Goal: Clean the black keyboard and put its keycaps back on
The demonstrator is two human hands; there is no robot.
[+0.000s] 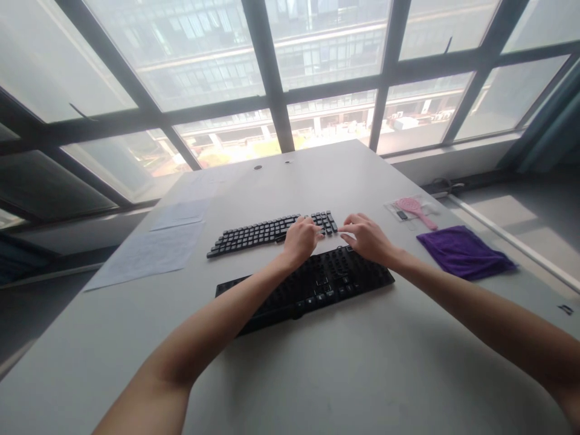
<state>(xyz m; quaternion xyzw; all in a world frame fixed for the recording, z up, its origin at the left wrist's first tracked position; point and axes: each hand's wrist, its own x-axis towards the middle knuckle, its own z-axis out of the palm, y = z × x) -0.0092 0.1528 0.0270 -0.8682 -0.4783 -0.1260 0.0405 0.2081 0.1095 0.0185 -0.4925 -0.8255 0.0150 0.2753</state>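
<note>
Loose black keycaps lie in rows on the white table, laid out like a full keyboard. In front of them sits a black keyboard base whose key positions look bare of caps, partly hidden by my left forearm. My left hand is closed above the right part of the keycap rows, fingers curled down; whatever it grips is hidden. Beside the right end of the rows, my right hand has its index finger and thumb slightly apart, close to the last keycaps, with nothing visible between them.
Paper sheets lie on the table's left side. At the right are a pink hairbrush-like item, a clear plastic bag and a purple cloth. A small dark piece lies near the right edge. Windows stand behind the table.
</note>
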